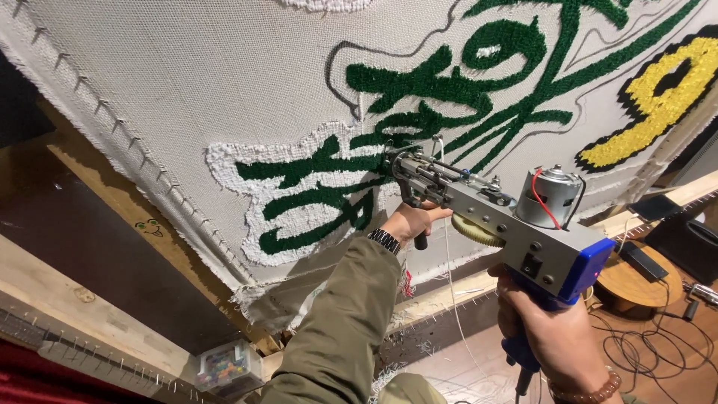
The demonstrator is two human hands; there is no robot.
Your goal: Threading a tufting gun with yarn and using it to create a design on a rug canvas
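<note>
A grey tufting gun (493,213) with a blue rear block, a yellow gear and a silver motor points its needle into a stretched white cloth (187,97). My right hand (557,333) grips the gun's blue rear handle. My left hand (413,221), in an olive sleeve with a dark wristwatch, holds the black front handle under the gun's nose. The needle tip meets the cloth among tufted green shapes (419,105) edged in white pile (239,161). A white yarn strand (449,254) hangs down from the gun.
A yellow tufted shape with black outline (666,97) sits at the upper right of the cloth. The cloth is pinned on a wooden frame (97,187) with nail strips. A clear box of coloured bits (226,366) stands at the bottom. A round wooden stool (636,284) and cables (643,337) lie at the right.
</note>
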